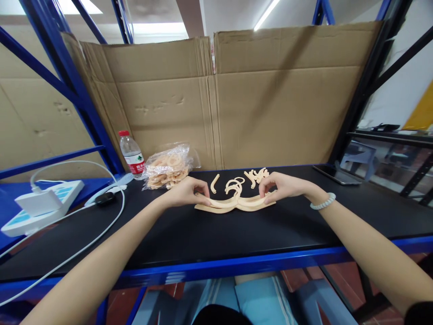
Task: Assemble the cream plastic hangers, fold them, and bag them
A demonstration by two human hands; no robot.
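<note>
Pale wooden curved strips (237, 205) lie in the middle of the black tabletop, forming a wide shape that meets at its centre. My left hand (195, 191) pinches the left end of an upper strip. At the right end, my right hand (275, 187) has its fingers closed on the matching strip. Just behind the centre stand curled wooden pieces (234, 186). A single short curved piece (214, 183) lies behind my left hand. Several small wooden pieces (252, 177) are heaped behind my right hand.
A clear plastic bag of wooden pieces (167, 167) and a red-capped water bottle (131, 153) stand at the back left. A power strip (40, 210) with white cables is at far left. A dark phone or tablet (336, 174) lies back right. Cardboard panels (270, 99) wall the back.
</note>
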